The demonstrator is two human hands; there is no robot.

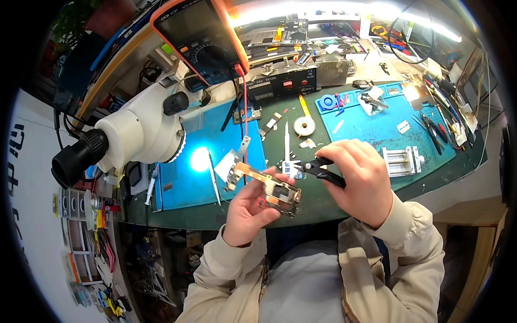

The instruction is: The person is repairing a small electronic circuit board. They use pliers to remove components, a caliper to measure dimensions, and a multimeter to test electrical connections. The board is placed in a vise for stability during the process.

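Note:
My left hand (249,212) grips a small circuit board assembly (283,196) with a coppery flex cable (249,171) angled toward the upper left, where a pale square piece (224,164) shows at its end. My right hand (361,183) holds black-handled pliers or cutters (326,173), fingers wrapped round the handles, with the jaws pointing left just right of the flex cable. Behind them lies a white pen-like tool (287,140). Whether the jaws touch anything I cannot make out.
A white microscope (124,137) stands left, over a lit blue mat (183,191). An orange multimeter (200,43) with leads stands at the back, beside a black instrument box (277,83). A second blue mat (350,129) carries several tools and a metal clamp (402,160). A tape reel (304,125) lies centre.

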